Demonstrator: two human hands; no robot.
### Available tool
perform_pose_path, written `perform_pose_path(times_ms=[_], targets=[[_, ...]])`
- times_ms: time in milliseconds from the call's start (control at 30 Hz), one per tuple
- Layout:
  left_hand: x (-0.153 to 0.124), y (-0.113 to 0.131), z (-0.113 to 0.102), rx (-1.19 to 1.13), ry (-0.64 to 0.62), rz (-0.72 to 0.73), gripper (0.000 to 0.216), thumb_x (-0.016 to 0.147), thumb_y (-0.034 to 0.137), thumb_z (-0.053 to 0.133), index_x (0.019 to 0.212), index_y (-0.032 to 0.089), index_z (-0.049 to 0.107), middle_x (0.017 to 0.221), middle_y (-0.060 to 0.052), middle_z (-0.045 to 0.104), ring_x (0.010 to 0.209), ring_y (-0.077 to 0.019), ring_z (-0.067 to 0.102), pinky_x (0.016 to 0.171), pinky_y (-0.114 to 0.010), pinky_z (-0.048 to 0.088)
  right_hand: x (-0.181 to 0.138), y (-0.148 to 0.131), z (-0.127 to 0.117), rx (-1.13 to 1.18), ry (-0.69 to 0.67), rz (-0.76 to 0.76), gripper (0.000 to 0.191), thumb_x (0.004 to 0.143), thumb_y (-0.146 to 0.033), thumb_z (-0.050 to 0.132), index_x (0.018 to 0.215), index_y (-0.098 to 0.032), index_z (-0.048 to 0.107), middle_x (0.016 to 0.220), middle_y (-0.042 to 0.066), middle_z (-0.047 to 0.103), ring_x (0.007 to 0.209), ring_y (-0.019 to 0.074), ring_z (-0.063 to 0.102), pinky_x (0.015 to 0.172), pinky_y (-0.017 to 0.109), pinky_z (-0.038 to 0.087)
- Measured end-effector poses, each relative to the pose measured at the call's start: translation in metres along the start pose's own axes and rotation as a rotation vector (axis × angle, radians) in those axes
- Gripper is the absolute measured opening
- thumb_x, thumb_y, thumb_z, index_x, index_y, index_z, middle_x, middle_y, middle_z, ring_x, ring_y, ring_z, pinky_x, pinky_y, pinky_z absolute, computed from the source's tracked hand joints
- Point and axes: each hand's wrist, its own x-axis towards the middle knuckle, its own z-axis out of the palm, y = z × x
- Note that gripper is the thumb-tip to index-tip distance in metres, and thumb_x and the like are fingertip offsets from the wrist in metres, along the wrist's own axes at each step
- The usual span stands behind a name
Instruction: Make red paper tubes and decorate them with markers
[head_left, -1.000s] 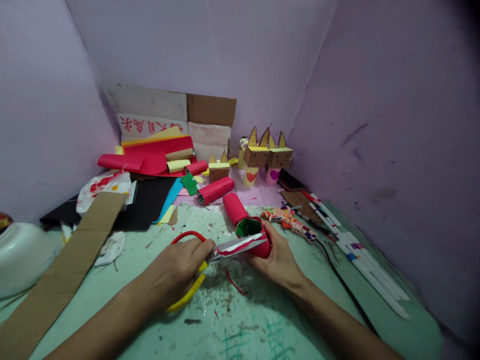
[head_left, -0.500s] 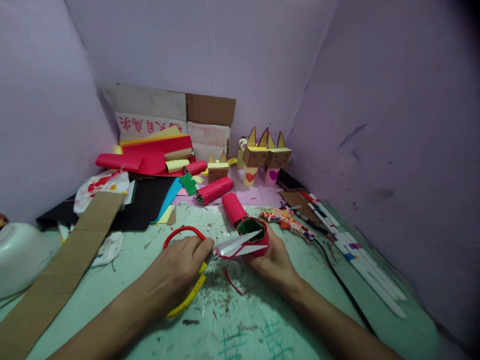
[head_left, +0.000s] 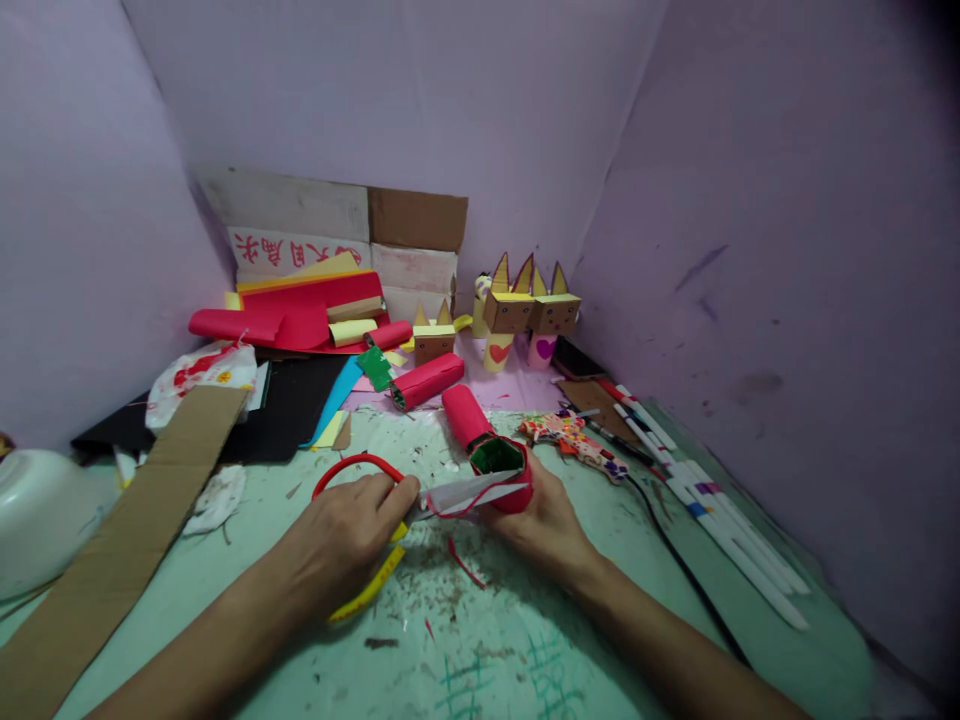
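Observation:
My left hand (head_left: 356,530) is closed around the handles of a pair of scissors (head_left: 461,495), one loop red and the other yellow. The blades point right and lie across the near rim of a red paper-covered tube (head_left: 517,490). That tube, dark green inside, is held by my right hand (head_left: 551,520), its open end tilted toward me. A thin red paper strip hangs along the blades. Just behind, another red tube (head_left: 466,415) lies on the table. A red paper scrap (head_left: 466,563) rests below the scissors.
Cardboard figures with pointed ears (head_left: 511,312) stand at the back. Red paper sheets (head_left: 300,310) pile at the back left, near a long cardboard strip (head_left: 150,500) and a white bowl (head_left: 45,520). On the right lie a patterned glue gun (head_left: 577,440) with its cord and several white markers (head_left: 742,540).
The scissor blades have closed together at the rim of the red tube. My left hand has shifted slightly left; the right hand still holds the tube.

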Motion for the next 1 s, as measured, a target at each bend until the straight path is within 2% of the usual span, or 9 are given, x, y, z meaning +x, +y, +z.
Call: perform_pose_path(times_ms=[233, 333, 433, 633, 1000], targets=[[0.001, -0.003, -0.009, -0.043, -0.067, 0.002, 0.034, 0.081, 0.001, 0.039, 0.108, 0.017, 0.051, 0.076, -0.004, 0.063, 0.059, -0.0188, 0.060, 0.050, -0.027, 0.042, 0.000, 0.003, -0.001, -0.049, -0.010, -0.037, 0.037, 0.069, -0.017, 0.072, 0.104, -0.023, 0.061, 0.094, 0.000, 0.069, 0.082, 0.0222, 0.065, 0.073, 0.033, 0.051], [0.001, -0.002, -0.014, -0.083, -0.150, 0.003, 0.038, 0.080, 0.001, 0.041, 0.114, 0.016, 0.049, 0.082, -0.006, 0.065, 0.064, -0.0200, 0.062, 0.053, -0.028, 0.044, 0.000, 0.003, -0.001, -0.074, 0.004, -0.025, 0.037, 0.069, -0.017, 0.070, 0.104, -0.022, 0.061, 0.095, 0.001, 0.070, 0.083, 0.0230, 0.065, 0.074, 0.033, 0.051], [0.001, 0.001, -0.011, -0.084, -0.182, -0.007, 0.041, 0.082, 0.001, 0.040, 0.120, 0.015, 0.045, 0.082, -0.006, 0.065, 0.066, -0.0208, 0.061, 0.054, -0.029, 0.046, -0.001, 0.001, -0.002, -0.086, 0.023, -0.022, 0.038, 0.069, -0.018, 0.069, 0.106, -0.023, 0.060, 0.097, 0.001, 0.070, 0.084, 0.0231, 0.065, 0.074, 0.033, 0.051], [-0.002, 0.004, 0.006, -0.005, -0.092, -0.016, 0.041, 0.082, 0.001, 0.038, 0.121, 0.013, 0.043, 0.081, -0.008, 0.064, 0.067, -0.0224, 0.061, 0.055, -0.031, 0.048, -0.002, -0.008, 0.000, -0.086, -0.001, -0.013, 0.038, 0.068, -0.017, 0.069, 0.105, -0.022, 0.060, 0.096, 0.001, 0.070, 0.082, 0.0217, 0.065, 0.075, 0.033, 0.051], [-0.008, 0.006, 0.010, -0.019, -0.104, -0.049, 0.039, 0.086, 0.003, 0.034, 0.120, 0.017, 0.046, 0.080, -0.005, 0.064, 0.064, -0.0195, 0.061, 0.055, -0.028, 0.045, -0.003, -0.012, 0.002, -0.135, 0.059, 0.005, 0.036, 0.069, -0.019, 0.066, 0.104, -0.023, 0.057, 0.096, 0.002, 0.069, 0.083, 0.0221, 0.064, 0.078, 0.034, 0.050]])
